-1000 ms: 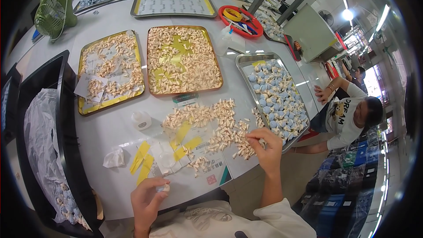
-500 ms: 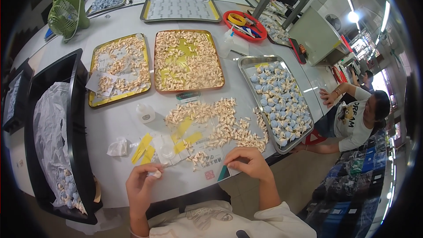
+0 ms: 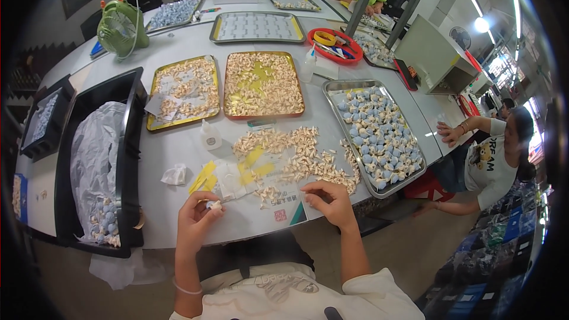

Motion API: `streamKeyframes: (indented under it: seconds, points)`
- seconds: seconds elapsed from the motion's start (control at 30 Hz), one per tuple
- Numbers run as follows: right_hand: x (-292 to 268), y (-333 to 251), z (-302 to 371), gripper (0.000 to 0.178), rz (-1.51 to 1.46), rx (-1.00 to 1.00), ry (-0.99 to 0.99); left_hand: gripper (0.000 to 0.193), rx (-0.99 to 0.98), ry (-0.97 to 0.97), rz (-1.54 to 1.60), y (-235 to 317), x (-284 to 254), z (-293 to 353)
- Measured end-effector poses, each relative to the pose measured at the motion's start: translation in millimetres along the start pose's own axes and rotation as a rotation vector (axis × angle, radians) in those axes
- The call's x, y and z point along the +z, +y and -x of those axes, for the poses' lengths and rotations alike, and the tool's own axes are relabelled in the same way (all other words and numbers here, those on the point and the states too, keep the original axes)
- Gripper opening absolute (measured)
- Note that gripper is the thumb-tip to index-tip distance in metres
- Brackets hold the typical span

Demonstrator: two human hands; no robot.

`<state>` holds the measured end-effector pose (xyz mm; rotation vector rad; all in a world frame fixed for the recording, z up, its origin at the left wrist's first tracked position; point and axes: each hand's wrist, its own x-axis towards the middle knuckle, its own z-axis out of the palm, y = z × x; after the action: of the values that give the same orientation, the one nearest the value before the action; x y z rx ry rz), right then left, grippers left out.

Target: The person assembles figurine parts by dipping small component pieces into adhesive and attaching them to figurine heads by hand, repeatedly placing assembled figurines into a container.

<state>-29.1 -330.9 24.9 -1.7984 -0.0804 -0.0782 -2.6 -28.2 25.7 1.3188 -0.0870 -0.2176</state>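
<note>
Between the thumb and fingers of my left hand is a small blue-and-cream figurine piece, held above the table's near edge. My right hand hovers to the right with thumb and forefinger slightly apart; no piece shows between them. Beyond it, many small cream pointed pieces lie loose on a printed sheet. Yellow tape strips and a white square pad lie just past my left hand. A white squeeze bottle stands behind them.
On the right, a metal tray carries blue-and-cream pieces. Two yellow trays of cream pieces stand farther back. A black bin is at left, a green fan behind. A person sits at right; two others sit across.
My view has shifted, so the table sits farther right and lower. My left hand has turned, showing more of the piece. My right thumb and forefinger have parted and risen from the sheet's edge.
</note>
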Motion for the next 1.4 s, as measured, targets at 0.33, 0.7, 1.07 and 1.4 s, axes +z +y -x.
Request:
streamKeyframes:
  seconds: [0.33,0.7,1.07,1.4]
  points:
    - [7,7,6,0.014,0.01,-0.189,0.144,0.023,0.05,-0.066,-0.11,-6,-1,7]
    - [15,6,6,0.009,0.199,-0.358,0.358,0.021,0.139,-0.062,-0.051,-7,-7,9]
    - [18,23,5,0.008,0.112,-0.182,0.491,0.021,0.145,-0.249,0.025,-9,-14,15]
    - [24,26,5,0.006,-0.001,-0.138,0.63,0.021,0.179,-0.337,-0.101,-7,-18,19]
